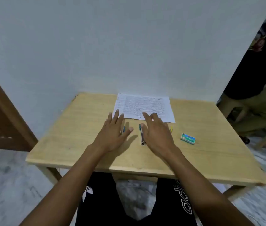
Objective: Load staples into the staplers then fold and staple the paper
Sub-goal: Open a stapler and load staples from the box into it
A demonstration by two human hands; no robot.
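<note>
left hand (114, 133) and right hand (157, 134) spread empty, between them a stapler (142, 139) pointing lengthwise at the paper (145, 104)

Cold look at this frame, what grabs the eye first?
The left hand and right hand, fingers spread open, are over the middle of the wooden table. A printed paper lies at the far edge by the wall. A stapler shows between the hands, and a small green staple box sits to the right.
</note>
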